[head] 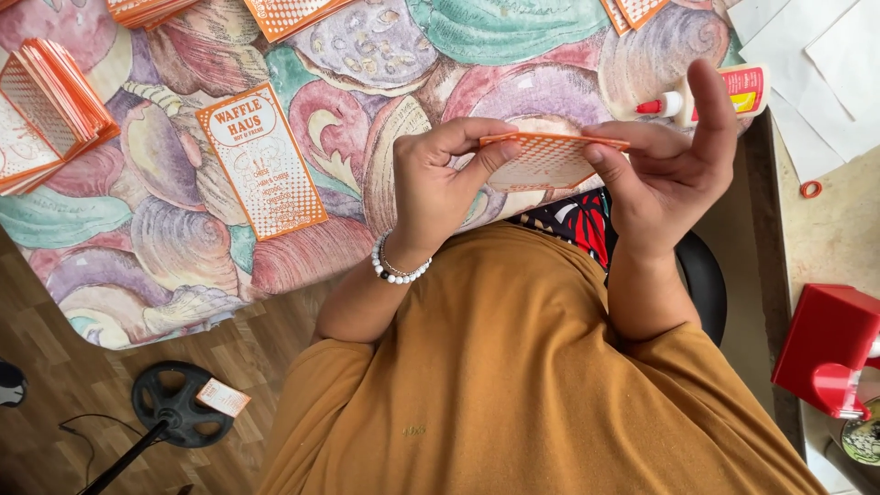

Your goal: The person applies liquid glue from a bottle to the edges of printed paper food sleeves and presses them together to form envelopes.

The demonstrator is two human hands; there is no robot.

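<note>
Presently, the left hand [435,188] and right hand [669,165] together pinch a small orange-and-white gridded paper card [545,160] by its opposite ends, level above the lap, the right forefinger raised clear. A red-capped white glue bottle [706,99] lies near the right hand on the shell-patterned tablecloth [174,238], apparently kept within reach. A matching flat orange card [261,160] and a stacked bundle of orange cards [46,115] lie further left.

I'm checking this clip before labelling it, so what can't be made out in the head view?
- Orange card: seen nearly edge-on; both hands' fingers cover its ends.
- Glue bottle: middle hidden behind the right hand.
- Card stack: cut off by the left edge.
- Red object: cut off by the right edge.
</note>
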